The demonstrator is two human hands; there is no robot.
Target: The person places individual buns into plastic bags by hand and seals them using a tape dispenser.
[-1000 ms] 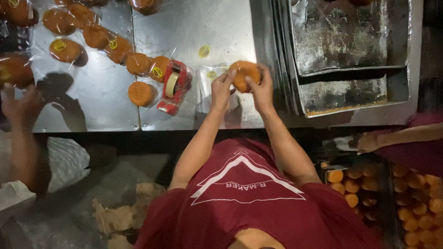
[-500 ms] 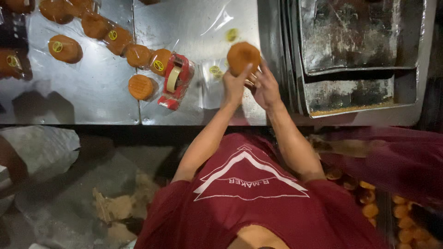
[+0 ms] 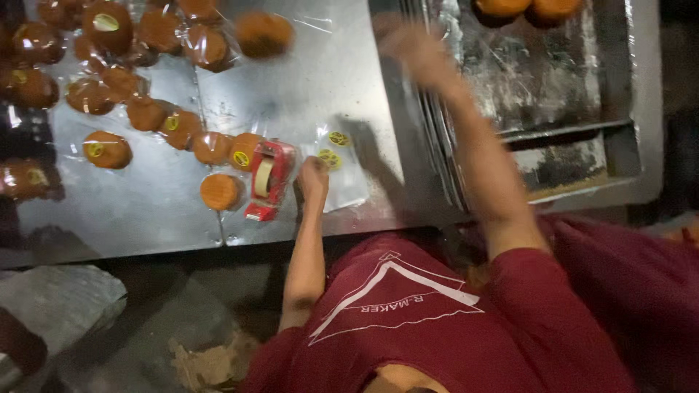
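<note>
Fingers of the left hand (image 3: 314, 177) curled on a thin, slippery clear plastic sheet (image 3: 342, 191); blurred right hand (image 3: 415, 45), grip untellable, reached far.

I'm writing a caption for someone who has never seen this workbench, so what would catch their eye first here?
Rows of round golden-brown cakes in clear wrappers spread over the left of the steel table. A red tape dispenser stands near the front edge, with the left hand resting beside it. The right hand, blurred, stretches toward the worn metal trays on the right.
</note>
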